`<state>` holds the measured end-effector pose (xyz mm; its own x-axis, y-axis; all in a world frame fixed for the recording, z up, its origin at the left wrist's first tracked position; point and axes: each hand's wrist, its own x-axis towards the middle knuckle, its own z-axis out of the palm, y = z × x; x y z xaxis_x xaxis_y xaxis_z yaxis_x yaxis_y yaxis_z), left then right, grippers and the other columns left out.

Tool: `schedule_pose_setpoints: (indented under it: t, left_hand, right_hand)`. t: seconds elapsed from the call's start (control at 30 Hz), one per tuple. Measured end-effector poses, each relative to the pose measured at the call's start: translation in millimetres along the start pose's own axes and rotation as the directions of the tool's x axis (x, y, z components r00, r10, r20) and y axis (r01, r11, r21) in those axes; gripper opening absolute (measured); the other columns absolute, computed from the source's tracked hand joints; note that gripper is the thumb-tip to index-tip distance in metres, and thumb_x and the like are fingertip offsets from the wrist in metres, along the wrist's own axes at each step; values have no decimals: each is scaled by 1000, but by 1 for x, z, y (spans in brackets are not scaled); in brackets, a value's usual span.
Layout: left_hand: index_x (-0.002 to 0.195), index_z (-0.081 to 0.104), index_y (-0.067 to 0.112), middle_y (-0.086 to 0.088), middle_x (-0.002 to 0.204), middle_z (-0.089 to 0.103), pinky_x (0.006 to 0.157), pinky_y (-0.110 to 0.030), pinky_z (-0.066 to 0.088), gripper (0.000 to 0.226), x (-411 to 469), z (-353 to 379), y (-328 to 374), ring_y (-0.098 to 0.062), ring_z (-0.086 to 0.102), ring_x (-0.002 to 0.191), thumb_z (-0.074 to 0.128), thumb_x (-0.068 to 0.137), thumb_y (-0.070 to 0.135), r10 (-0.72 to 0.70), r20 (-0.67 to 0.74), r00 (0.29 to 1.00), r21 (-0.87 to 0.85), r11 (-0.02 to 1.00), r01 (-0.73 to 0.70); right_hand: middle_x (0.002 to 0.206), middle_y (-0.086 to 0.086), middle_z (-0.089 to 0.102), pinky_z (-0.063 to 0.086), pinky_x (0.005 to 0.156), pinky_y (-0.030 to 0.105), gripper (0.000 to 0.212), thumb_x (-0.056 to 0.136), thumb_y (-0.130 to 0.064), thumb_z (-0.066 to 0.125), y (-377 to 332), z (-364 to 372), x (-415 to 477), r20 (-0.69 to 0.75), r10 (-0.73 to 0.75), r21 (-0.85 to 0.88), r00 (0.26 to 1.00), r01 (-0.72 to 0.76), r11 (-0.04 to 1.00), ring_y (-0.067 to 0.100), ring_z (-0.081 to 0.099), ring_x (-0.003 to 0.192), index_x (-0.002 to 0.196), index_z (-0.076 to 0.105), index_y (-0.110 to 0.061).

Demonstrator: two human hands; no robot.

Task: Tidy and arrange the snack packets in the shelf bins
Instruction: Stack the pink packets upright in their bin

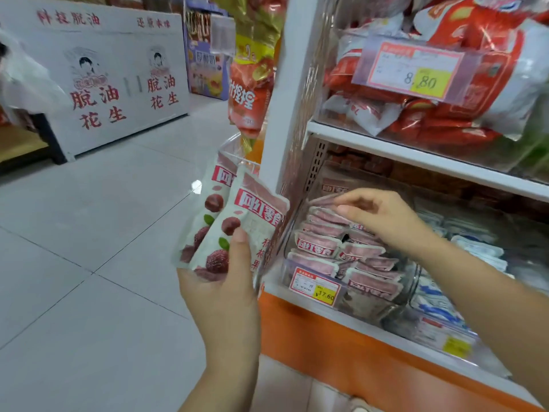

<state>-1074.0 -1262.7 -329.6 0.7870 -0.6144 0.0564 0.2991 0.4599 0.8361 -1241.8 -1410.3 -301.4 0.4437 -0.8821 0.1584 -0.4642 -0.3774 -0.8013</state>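
My left hand [225, 289] grips two white-and-pink bayberry snack packets [237, 221], held upright left of the shelf's end post, thumb pressed on the front one. A clear plastic bin [413, 281] on the lower shelf holds several matching packets [320, 243] standing in rows. My right hand [383, 218] reaches into that bin from the right, its fingertips pinching the top edge of a packet at the back of the rows [325, 201].
A price tag reading 17.60 [316, 288] sits on the bin's front. Blue-and-white packets [472, 251] fill the bin to the right. Red-and-white bags [463, 84] crowd the upper shelf behind an 8.80 tag. Hanging snack bags [252, 69] dangle left of the post. Tiled floor [104, 248] lies left.
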Motion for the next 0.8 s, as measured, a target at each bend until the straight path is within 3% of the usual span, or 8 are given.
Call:
schedule_pose_setpoints:
  t: [0.1,0.17,0.33,0.4,0.47,0.67,0.73,0.8]
  left_hand:
    - [100,56,28,2,95,72,66,-17,54,34,-24,9,-5,-9,71,87,71,70,26,-96,234,967,81,994,79]
    - [102,59,23,1,92,74,67,-22,57,30,-30,18,-16,-12,71,86,73,77,13,-198,406,892,150,977,148]
    - [120,57,12,-5,106,72,76,-39,58,46,-21,32,-31,-23,70,97,74,77,14,-392,649,652,299,919,256]
    - [124,54,13,-6,112,70,85,-45,56,52,-15,37,-34,-25,68,102,74,76,19,-461,718,522,399,887,233]
    - [125,52,15,-3,112,70,87,-40,56,50,-10,44,-38,-21,68,102,74,81,13,-480,740,471,446,874,192]
    - [110,57,27,14,99,72,68,-17,53,36,6,74,-48,-1,68,90,72,81,12,-349,743,571,412,911,21]
    - [115,56,32,18,101,68,73,-15,52,39,15,79,-58,5,64,93,72,82,20,-269,704,657,464,875,-139]
    - [126,51,33,22,105,62,81,-15,47,46,28,80,-66,5,58,100,69,85,24,-184,629,755,537,805,-252]
  right_hand:
    - [115,0,69,55,87,32,65,64,-40,83,-16,-11,-35,312,67,361,948,-183,914,17,66,104,120,58,-21]
    - [116,5,68,58,77,32,92,46,-43,91,-17,-17,-48,394,89,479,915,-287,830,21,67,99,126,54,-18]
    - [118,15,66,53,93,44,83,48,-37,92,-9,-38,-64,433,171,372,885,-348,861,32,64,108,117,60,-6]
    - [114,13,69,54,90,40,64,58,-25,86,-8,-43,-68,409,166,310,897,-308,899,30,65,106,113,61,-5]
    - [110,11,71,55,87,36,52,65,-9,80,-6,-43,-71,358,190,301,914,-305,903,27,67,102,114,61,-8]
    - [86,7,74,57,71,27,33,75,-2,75,0,-37,-67,141,204,228,969,-233,946,20,70,79,95,70,-27]
    - [77,13,71,56,61,26,29,76,-4,75,5,-35,-55,-26,205,182,978,-197,963,17,67,66,94,70,-25]
    - [74,-3,72,54,60,18,29,78,-3,74,12,-34,-39,-210,167,108,963,-147,983,2,65,63,94,65,-24]
